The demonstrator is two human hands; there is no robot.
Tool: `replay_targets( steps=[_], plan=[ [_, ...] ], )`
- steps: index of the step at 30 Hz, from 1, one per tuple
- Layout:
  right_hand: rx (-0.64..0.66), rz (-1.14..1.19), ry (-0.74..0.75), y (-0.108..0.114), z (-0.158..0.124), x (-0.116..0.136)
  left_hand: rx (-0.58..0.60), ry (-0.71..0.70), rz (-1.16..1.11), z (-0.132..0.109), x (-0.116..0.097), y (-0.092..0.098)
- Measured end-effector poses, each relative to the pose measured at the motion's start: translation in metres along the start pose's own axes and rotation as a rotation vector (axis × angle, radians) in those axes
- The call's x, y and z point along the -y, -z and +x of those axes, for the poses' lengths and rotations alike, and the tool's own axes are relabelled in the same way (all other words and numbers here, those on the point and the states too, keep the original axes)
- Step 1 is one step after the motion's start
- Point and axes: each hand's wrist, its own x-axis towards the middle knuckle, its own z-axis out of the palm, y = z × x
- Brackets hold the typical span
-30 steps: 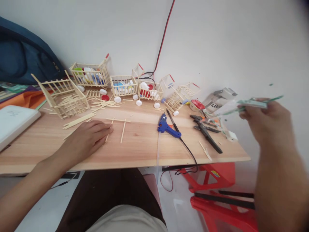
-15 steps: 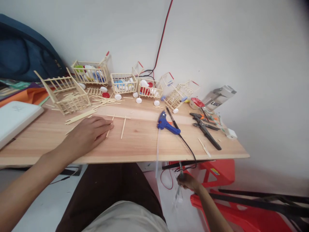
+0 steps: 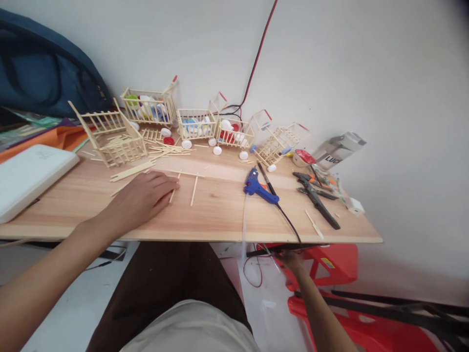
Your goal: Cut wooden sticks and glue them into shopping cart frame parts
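My left hand [image 3: 148, 195] rests on the wooden table [image 3: 220, 220], its fingertips pressed on a thin stick [image 3: 175, 188]. That stick and a second upright one [image 3: 194, 189] meet a crosswise stick [image 3: 188, 173] at the far side. Below the table's front edge is my right hand [image 3: 289, 259], blurred and partly shadowed, with something thin and clear by its fingers. On the table between the hands lies a blue glue gun [image 3: 260, 188], with a clear glue stick [image 3: 244, 220] reaching past the edge.
Several small stick carts [image 3: 197, 124] line the wall, some filled with coloured pieces. An unfinished stick frame [image 3: 122, 144] and loose sticks are at left, beside a white box [image 3: 34, 178]. Black pliers [image 3: 318, 203] lie at right. Red stools [image 3: 337, 264] stand below.
My right hand has moved up towards the underside of the table edge, and the thing in it has tilted. My left hand stays on the stick. The view has shifted slightly.
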Motion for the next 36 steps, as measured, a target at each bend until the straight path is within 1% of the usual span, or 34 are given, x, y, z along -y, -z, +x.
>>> replay_targets(
  steps=[3,5,6,8,10,11,12,13,14,15,16,17,18,19,20,23,26,29,32,36],
  plan=[
    [0.130,-0.055,-0.100,-0.008,-0.018,-0.010,0.005,0.008,-0.014,0.001,-0.001,0.000],
    [0.224,-0.074,-0.085,-0.010,-0.036,-0.007,0.006,0.017,-0.014,0.001,-0.002,0.000],
    [0.266,-0.073,-0.044,-0.009,-0.047,-0.002,0.004,0.020,-0.010,0.000,-0.002,0.000],
    [0.335,-0.045,0.109,0.000,-0.074,0.014,-0.006,0.019,-0.005,0.000,-0.003,0.000],
    [0.394,0.005,0.305,0.019,-0.107,0.039,-0.022,0.006,-0.006,-0.001,-0.003,0.000],
    [0.400,0.045,0.438,0.032,-0.125,0.053,-0.030,-0.003,-0.008,-0.002,-0.003,0.000],
    [0.384,0.118,0.688,0.044,-0.141,0.070,-0.038,-0.009,-0.012,-0.003,-0.004,0.000],
    [0.341,0.186,0.912,0.057,-0.156,0.087,-0.044,-0.014,-0.016,-0.003,-0.004,0.000],
    [0.231,0.253,1.075,0.067,-0.168,0.106,-0.049,-0.020,-0.019,-0.003,-0.004,0.001],
    [0.075,0.296,1.178,0.076,-0.175,0.125,-0.053,-0.024,-0.023,-0.004,-0.005,0.002],
    [-0.122,0.296,1.210,0.081,-0.179,0.145,-0.056,-0.028,-0.026,-0.004,-0.006,0.002],
    [-0.336,0.257,1.199,0.084,-0.178,0.164,-0.057,-0.031,-0.029,-0.004,-0.006,0.003],
    [-0.506,0.203,1.196,0.084,-0.173,0.183,-0.054,-0.031,-0.030,-0.004,-0.007,0.003],
    [-0.613,0.149,1.222,0.082,-0.165,0.200,-0.050,-0.033,-0.031,-0.004,-0.007,0.003],
    [-0.669,0.088,1.259,0.079,-0.156,0.216,-0.045,-0.034,-0.032,-0.004,-0.007,0.004],
    [-0.726,-0.072,1.340,0.067,-0.125,0.250,-0.032,-0.041,-0.030,-0.005,-0.008,0.003],
    [-0.708,-0.209,1.356,0.057,-0.108,0.270,-0.026,-0.036,-0.019,-0.006,-0.009,0.003],
    [-0.685,-0.355,1.360,0.050,-0.103,0.283,-0.021,-0.027,-0.009,-0.006,-0.010,0.003],
    [-0.713,-0.487,1.356,0.044,-0.101,0.293,-0.017,-0.020,0.004,-0.006,-0.010,0.001],
    [-0.732,-0.599,1.336,0.037,-0.098,0.304,-0.010,-0.016,0.036,-0.007,-0.009,-0.004]
  ],
)
